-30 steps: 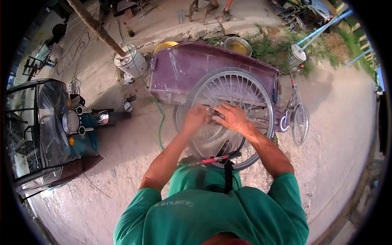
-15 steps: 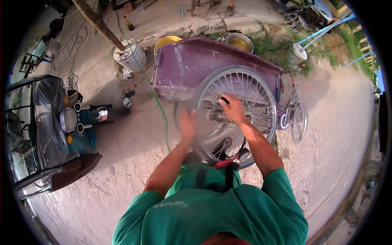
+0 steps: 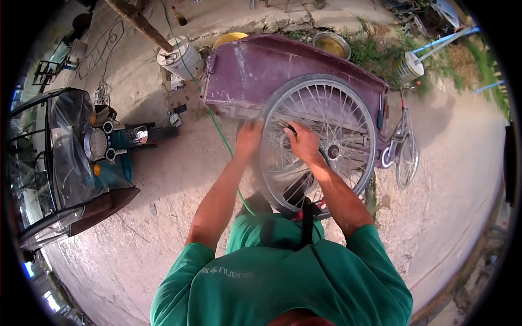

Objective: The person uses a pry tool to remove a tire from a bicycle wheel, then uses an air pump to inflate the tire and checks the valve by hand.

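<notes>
A large spoked wheel [image 3: 356,103] with a grey tyre stands in front of a purple cart box [image 3: 244,70]. My left hand [image 3: 249,138] grips the left side of the tyre, its fingers curled and slightly blurred. My right hand [image 3: 303,142] is closed on a small dark tool [image 3: 289,127] with a metal end, held over the spokes left of the hub [image 3: 333,151]. A red-handled item [image 3: 298,215] shows low behind the wheel, partly hidden by a black strap. A green hose [image 3: 220,133] runs down left of the wheel.
A three-wheeler [image 3: 65,152] with a clear plastic screen is at left. A bicycle frame and front wheel [image 3: 405,160] are at right. Behind the cart are a white bucket [image 3: 182,62] with a wooden post, a metal basin [image 3: 331,43] and another bucket [image 3: 410,68] holding poles.
My hands were together near the hub. My left hand has moved left and up onto the tyre, and my right hand has lifted slightly with the tool. The view has shifted a little.
</notes>
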`<state>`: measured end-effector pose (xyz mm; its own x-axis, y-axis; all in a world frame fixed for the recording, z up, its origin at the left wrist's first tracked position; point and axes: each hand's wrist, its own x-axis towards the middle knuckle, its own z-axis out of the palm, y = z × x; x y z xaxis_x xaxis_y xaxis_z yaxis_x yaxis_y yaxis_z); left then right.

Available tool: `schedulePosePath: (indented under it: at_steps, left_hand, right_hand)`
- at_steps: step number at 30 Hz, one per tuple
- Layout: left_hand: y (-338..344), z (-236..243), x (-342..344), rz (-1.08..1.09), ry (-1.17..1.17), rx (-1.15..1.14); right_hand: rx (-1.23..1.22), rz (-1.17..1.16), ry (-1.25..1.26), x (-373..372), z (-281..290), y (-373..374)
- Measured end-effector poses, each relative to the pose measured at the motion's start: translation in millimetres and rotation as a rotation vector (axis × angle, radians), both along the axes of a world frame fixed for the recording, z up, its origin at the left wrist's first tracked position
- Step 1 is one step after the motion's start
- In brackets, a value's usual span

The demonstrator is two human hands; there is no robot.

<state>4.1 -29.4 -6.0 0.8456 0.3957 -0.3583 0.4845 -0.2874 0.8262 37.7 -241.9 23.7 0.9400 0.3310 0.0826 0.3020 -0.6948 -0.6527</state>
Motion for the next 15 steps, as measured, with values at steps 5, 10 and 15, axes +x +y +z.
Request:
schedulePosePath:
  at_steps: [5,10,15]
  left_hand:
    - [-11.5,10.9,29.1,-0.049,0.075,0.069]
    - [-4.7,-1.6,24.8,-0.017,0.063,0.078]
    - [-9.0,11.2,27.2,-0.027,0.03,0.163]
  right_hand:
    - [0.05,-0.012,-0.053,1.6,-9.2,-8.3]
    - [0.063,-0.004,-0.018,-0.6,-13.0,-3.0]
    - [0.024,0.01,0.113,6.6,-9.5,3.0]
